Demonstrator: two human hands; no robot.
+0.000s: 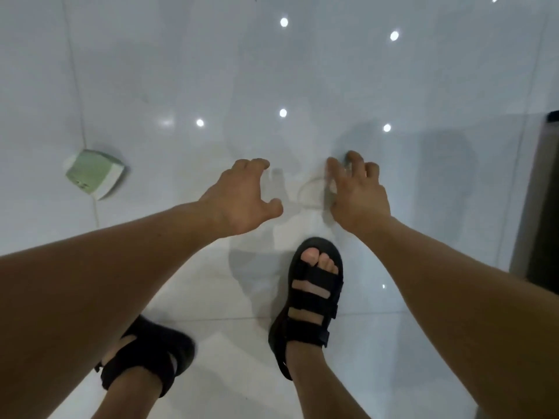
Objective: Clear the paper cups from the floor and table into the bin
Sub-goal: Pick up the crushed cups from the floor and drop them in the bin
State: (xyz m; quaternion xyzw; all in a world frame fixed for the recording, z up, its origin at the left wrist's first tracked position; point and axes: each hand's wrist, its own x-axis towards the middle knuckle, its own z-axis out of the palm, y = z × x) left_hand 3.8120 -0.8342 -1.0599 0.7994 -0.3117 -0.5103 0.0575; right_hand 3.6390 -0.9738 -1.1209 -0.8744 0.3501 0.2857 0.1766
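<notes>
A green and white paper cup [92, 173] lies on its side on the glossy white floor at the left. A clear, see-through cup [313, 192] lies on the floor just ahead of my right foot. My right hand [357, 192] is down on it with the fingers wrapped over its body, and only the rim shows left of my thumb. My left hand [245, 198] hovers a little left of that cup, fingers spread and curled, holding nothing. No bin is identifiable.
My two feet in black strap sandals [311, 300] stand on the tiles below my hands. A dark upright object [541, 207] runs along the right edge. Ceiling lights reflect as bright spots on the floor.
</notes>
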